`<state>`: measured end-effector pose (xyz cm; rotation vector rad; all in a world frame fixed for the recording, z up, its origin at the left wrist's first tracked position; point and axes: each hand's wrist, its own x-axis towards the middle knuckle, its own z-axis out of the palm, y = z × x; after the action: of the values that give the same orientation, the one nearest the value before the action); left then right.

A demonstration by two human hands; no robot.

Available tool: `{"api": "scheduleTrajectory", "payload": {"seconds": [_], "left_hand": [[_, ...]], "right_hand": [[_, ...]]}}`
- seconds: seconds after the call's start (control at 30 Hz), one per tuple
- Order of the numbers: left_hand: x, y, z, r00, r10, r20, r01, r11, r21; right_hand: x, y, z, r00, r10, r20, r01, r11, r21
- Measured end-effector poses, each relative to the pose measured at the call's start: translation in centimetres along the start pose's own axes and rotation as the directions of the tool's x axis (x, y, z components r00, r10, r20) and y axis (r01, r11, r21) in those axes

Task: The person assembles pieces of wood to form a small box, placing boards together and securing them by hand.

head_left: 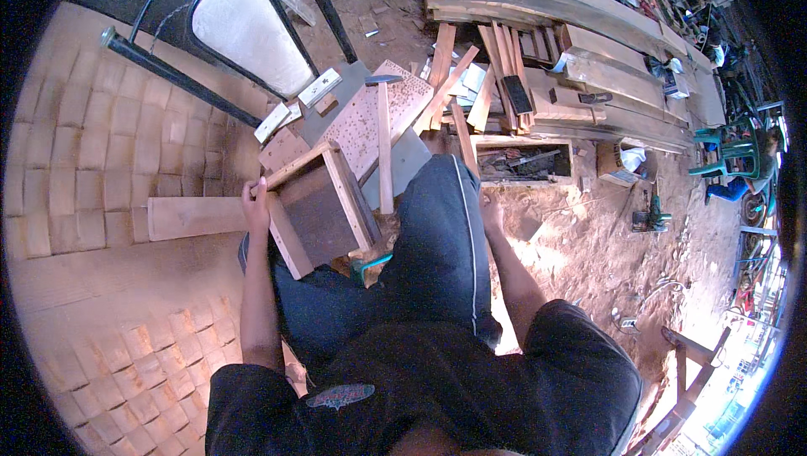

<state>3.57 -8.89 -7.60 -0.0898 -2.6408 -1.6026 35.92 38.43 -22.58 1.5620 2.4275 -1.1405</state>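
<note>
On my lap, tilted, rests a small open wooden box (318,214) with pale edge strips and a dark inner panel. My left hand (256,205) is closed round its left corner. My right hand (491,210) hangs beside my right knee, its fingers mostly hidden; whether it holds anything I cannot make out. A narrow wood strip (463,141) ends close to that hand. In front of the box, a hammer (385,141) with a wooden handle lies across a board full of small holes (361,120). Small light blocks (319,88) sit at that board's far left.
A metal-framed chair (252,31) with a pale backrest stands at the far left, by a woven wall panel (92,153). Stacked planks (572,2) fill the far right. Right of my knee are an open wooden tray (525,180) and a cardboard box (620,163) on the dirt floor.
</note>
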Motion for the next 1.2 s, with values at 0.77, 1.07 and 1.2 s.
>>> {"api": "scheduleTrajectory", "payload": {"seconds": [0.77, 1.07, 1.2], "left_hand": [[-0.6, 2.1, 0.2, 0.989, -0.150, 0.017, 0.150, 0.987, -0.051], [-0.9, 1.7, 0.2, 0.997, -0.082, -0.014, 0.080, 0.987, -0.140], [-1.6, 3.0, -0.3, 0.998, -0.039, -0.043, 0.033, 0.991, -0.126]], "right_hand": [[25.5, -19.5, 1.1, 0.907, -0.419, 0.044, 0.416, 0.908, 0.052], [0.3, -17.5, -7.0, 0.933, -0.358, -0.039, 0.352, 0.884, 0.307], [-7.0, -20.9, -7.4, 0.858, -0.508, -0.075, 0.497, 0.785, 0.371]]}}
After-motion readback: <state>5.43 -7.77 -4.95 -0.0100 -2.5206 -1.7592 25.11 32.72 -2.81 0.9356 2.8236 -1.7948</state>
